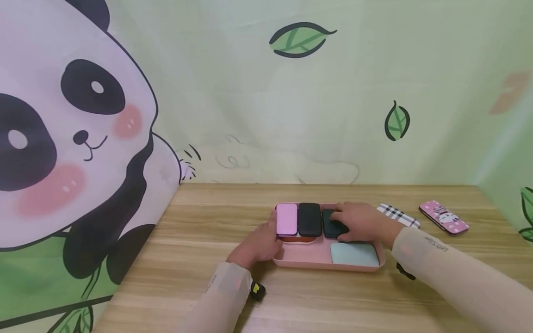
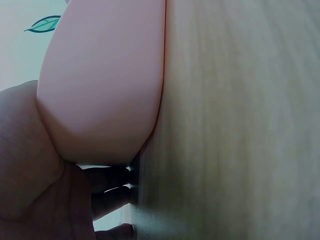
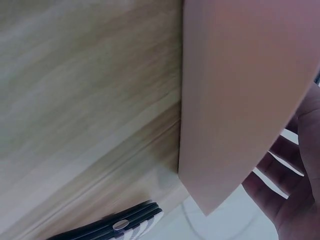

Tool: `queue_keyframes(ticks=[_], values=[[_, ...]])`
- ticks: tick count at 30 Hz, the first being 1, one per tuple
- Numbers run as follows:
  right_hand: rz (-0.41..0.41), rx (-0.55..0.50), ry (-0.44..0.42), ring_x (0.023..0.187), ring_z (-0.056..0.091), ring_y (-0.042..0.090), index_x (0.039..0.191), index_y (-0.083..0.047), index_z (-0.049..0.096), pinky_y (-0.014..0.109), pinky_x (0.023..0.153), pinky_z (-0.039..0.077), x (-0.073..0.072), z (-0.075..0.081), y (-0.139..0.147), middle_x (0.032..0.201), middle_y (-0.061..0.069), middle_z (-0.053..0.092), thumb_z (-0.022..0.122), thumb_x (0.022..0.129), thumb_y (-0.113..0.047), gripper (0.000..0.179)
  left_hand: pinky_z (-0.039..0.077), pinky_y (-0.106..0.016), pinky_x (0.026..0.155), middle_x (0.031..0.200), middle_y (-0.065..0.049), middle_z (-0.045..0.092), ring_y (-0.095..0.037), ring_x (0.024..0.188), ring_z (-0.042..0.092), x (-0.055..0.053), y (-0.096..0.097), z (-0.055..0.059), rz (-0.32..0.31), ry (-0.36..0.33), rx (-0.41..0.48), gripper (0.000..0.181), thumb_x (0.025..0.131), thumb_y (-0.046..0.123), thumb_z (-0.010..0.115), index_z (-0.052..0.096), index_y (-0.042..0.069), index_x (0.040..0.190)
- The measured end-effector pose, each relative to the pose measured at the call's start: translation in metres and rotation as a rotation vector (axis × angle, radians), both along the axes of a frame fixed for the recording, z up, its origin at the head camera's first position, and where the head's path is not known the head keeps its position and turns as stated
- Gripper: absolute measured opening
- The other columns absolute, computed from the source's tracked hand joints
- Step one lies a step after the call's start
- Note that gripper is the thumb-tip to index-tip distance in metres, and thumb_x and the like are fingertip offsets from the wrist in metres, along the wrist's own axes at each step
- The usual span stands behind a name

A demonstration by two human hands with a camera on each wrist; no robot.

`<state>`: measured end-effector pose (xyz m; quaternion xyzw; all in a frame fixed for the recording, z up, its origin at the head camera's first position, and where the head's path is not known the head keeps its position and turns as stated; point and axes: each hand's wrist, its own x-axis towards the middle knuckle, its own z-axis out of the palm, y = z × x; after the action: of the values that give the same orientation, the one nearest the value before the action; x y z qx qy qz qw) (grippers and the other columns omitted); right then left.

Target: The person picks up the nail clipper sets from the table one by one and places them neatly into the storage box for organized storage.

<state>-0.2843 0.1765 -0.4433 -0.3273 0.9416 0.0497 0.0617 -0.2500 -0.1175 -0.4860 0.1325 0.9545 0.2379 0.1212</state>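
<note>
A shallow pink tray [image 1: 306,253] stands on the table. My left hand [image 1: 260,243] holds its left end, the thumb at the rim and the fingers on the outside, some down by the tabletop in the left wrist view. In the tray's back row lie a small pink case [image 1: 287,218], a black case [image 1: 310,219] and a dark teal case [image 1: 331,226]. My right hand [image 1: 362,223] reaches over the back right of the tray and grips the dark teal case, covering part of it. A light blue case [image 1: 355,254] lies at the front right.
Right of the tray, a black-and-white plaid case [image 1: 397,215] and a pink patterned case [image 1: 443,217] lie on the wooden table [image 1: 208,217]. A red-brown item [image 1: 296,239] shows under the pink and black cases. Behind hangs a panda-print cloth [image 1: 233,92].
</note>
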Motion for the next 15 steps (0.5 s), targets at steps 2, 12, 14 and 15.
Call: queue_keyframes(ticks=[2,12,14,15], values=[[0.009,-0.003,0.007,0.118,0.059,0.029,0.130,-0.015,0.066,0.050,0.102,0.049,0.0005,-0.0001,0.0007,0.137,0.014,0.058,0.078,0.082,-0.051,0.062,0.040,-0.037,0.105,0.159,-0.009,0.038,-0.020,0.119,0.049,0.0005,0.0001,0.0009,0.002,-0.008,0.002,0.088,0.096,0.023,0.052,-0.005,0.008,0.161],[0.064,-0.025,0.024,0.121,0.059,0.030,0.129,-0.013,0.066,0.051,0.101,0.049,-0.0023,-0.0035,0.0074,0.137,0.012,0.060,0.078,0.083,-0.050,0.061,0.038,-0.039,0.112,0.160,-0.011,0.036,-0.021,0.120,0.049,0.0018,0.0009,0.0054,-0.002,-0.012,-0.014,0.084,0.098,0.025,0.050,-0.003,0.006,0.161],[0.060,-0.023,0.020,0.124,0.058,0.031,0.130,-0.013,0.065,0.051,0.102,0.048,-0.0040,-0.0061,0.0091,0.139,0.011,0.058,0.077,0.083,-0.051,0.061,0.038,-0.039,0.112,0.160,-0.012,0.036,-0.021,0.120,0.050,0.0021,0.0011,0.0059,-0.003,-0.013,-0.013,0.083,0.098,0.024,0.050,-0.002,0.006,0.161],[0.055,-0.025,0.016,0.125,0.057,0.031,0.131,-0.014,0.065,0.051,0.102,0.047,-0.0042,-0.0074,0.0099,0.140,0.011,0.058,0.076,0.083,-0.051,0.062,0.038,-0.039,0.112,0.160,-0.012,0.036,-0.021,0.120,0.050,0.0022,0.0012,0.0059,-0.004,-0.013,-0.014,0.083,0.099,0.024,0.050,-0.002,0.006,0.161]])
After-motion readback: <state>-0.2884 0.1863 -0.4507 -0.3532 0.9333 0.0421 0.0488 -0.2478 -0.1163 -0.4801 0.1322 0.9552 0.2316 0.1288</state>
